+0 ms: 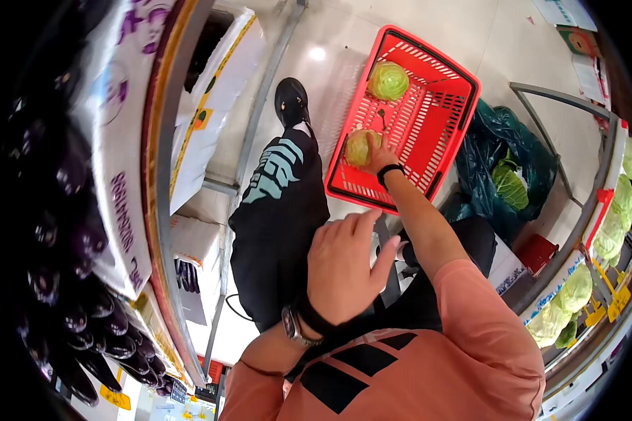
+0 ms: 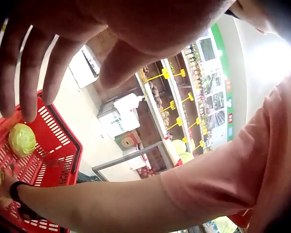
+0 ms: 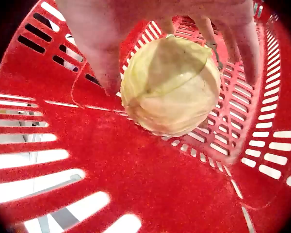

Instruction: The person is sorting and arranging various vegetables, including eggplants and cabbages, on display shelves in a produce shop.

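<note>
In the head view, a pale cabbage lies in the red basket, with my right hand over its side. The right wrist view has this cabbage below my right hand, fingers spread about its top and at least one standing apart from it. Whether the others touch it I cannot tell. A greener cabbage sits at the basket's other end. My left hand hangs in the air nearer my body, fingers extended and holding nothing; its fingers also show in the left wrist view.
Right of the basket lies a dark green plastic bag with leaves on it. A metal frame stands beyond it. Eggplants fill the left shelf; cabbages line the right one. My foot is left of the basket.
</note>
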A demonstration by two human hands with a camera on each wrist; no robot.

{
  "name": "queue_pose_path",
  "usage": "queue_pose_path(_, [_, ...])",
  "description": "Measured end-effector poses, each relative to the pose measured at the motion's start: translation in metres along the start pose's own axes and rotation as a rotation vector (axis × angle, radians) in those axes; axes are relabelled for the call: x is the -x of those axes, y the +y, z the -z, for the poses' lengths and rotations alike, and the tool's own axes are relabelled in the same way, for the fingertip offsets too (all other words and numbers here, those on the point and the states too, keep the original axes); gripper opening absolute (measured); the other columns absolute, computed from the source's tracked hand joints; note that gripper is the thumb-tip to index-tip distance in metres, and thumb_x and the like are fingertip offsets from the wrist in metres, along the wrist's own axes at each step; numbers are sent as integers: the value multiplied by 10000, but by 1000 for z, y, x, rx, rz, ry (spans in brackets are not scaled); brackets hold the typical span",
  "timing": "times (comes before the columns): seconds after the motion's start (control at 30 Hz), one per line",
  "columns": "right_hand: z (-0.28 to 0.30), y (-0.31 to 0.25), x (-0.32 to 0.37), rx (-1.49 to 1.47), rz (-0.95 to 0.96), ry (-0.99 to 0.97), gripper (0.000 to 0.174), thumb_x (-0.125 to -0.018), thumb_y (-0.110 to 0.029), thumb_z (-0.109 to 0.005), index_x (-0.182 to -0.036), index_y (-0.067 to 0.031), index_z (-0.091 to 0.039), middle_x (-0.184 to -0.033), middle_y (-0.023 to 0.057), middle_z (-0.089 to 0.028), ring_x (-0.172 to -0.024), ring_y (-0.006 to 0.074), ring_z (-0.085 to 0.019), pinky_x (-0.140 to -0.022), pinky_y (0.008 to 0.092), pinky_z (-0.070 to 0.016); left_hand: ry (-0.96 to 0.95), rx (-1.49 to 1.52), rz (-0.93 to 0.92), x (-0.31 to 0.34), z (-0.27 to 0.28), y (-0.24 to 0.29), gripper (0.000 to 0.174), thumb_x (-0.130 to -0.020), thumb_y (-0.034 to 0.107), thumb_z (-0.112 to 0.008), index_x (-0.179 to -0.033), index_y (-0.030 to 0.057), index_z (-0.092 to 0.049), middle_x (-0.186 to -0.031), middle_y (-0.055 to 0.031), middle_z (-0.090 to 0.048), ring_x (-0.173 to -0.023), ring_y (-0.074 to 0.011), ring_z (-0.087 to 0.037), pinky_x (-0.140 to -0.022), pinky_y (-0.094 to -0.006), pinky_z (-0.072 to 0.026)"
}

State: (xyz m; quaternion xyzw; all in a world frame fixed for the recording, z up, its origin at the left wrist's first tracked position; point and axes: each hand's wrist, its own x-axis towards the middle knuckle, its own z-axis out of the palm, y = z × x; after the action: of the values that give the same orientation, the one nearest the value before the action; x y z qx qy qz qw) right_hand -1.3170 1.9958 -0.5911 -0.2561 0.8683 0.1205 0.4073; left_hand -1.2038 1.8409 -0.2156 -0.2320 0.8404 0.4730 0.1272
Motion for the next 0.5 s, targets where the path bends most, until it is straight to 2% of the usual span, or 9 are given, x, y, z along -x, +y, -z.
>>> queue_pose_path(0.07, [-5, -2, -11, 3, 19, 56, 1203, -635, -651, -789, -1569, -279, -130, -1555, 260, -210, -1336, 557, -347, -1017, 581, -445, -15, 7, 13, -5, -1, 2, 373, -914, 277, -639, -1187, 26, -598, -1016, -153, -652, -915, -356, -618, -837, -438, -455])
queue_pose_path(0.17, [-16, -9, -22, -61, 61, 137, 1221, -606, -661, -806, -1562, -272, -153, -1509, 260, -270, -1326, 542, -359, -1044, 592, -412, -36, 16, 23, -10, -8, 3, 384, -913, 274, -641, -1201, 25, -596, -1027, -156, -649, -925, -352, -615, -836, -435, -453])
queue_pose_path(0.27, [-18, -15, -31, -148, 44, 90, 1207, -573, -649, -833, -1536, -257, -219, -1437, 243, -342, -1305, 530, -380, -1068, 614, -369, -51, -28, 40, -12, -15, 4, 391, -910, 271, -643, -1198, 12, -595, -1037, -157, -651, -932, -352, -616, -830, -430, -454])
queue_pose_path(0.37, [-10, -3, -28, -181, 89, 126, 1141, -539, -524, -883, -1467, -209, -298, -1373, 229, -394, -1266, 481, -430, -1037, 584, -386, -58, -74, 47, -13, -21, 8, 387, -909, 272, -642, -1186, 6, -597, -1015, -159, -651, -912, -355, -616, -810, -431, -457])
queue_pose_path(0.4, [-2, 3, -25, -211, 71, 106, 1156, -517, -546, -897, -1462, -208, -324, -1393, 212, -387, -1269, 485, -435, -1056, 589, -383, -61, -86, 46, -14, -22, 8, 383, -909, 273, -641, -1181, 7, -599, -1008, -160, -651, -906, -355, -616, -805, -432, -458])
queue_pose_path(0.5, [21, 28, -13, -405, 4, 130, 1173, -460, -394, -944, -1451, -189, -351, -1347, 232, -454, -1262, 415, -482, -1064, 527, -399, -26, -122, 23, -14, -28, 9, 354, -913, 277, -635, -1155, 20, -606, -976, -157, -653, -889, -351, -622, -788, -441, -464])
